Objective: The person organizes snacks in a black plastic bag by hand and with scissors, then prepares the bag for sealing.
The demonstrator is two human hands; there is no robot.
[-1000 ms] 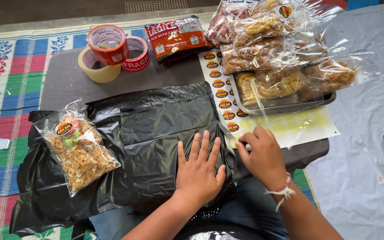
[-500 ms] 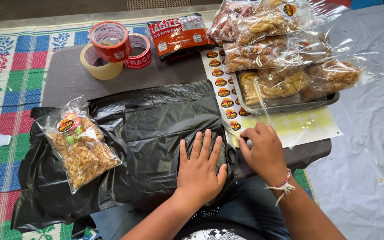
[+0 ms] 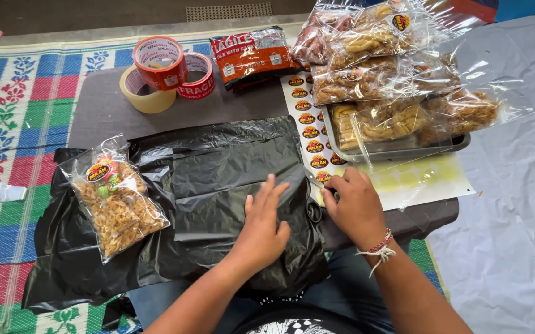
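A patterned mat (image 3: 8,117) in red, green, blue and white covers the floor at the left; a pale sheet (image 3: 515,235) covers it at the right. Between them stands one low grey table (image 3: 103,111). One black plastic bag (image 3: 212,179) lies spread across the table's near half, overhanging the near edge. One clear snack packet (image 3: 116,201) rests on the bag's left part, well apart from both hands. One metal tray (image 3: 397,148) sits at the far right, heaped with clear snack packets (image 3: 379,74); their count cannot be told, as they overlap. One sticker sheet (image 3: 308,124) lies beside the tray, partly under it. One orange pouch (image 3: 252,55) lies at the far edge. Three tape rolls (image 3: 159,62) are clustered at the far left, touching.

The left hand (image 3: 264,226) lies flat, fingers spread, pressing on the black bag and holding nothing. The right hand (image 3: 354,204) is curled at the sheet's near end, fingertips pinched on it; what they grip is too small to tell.
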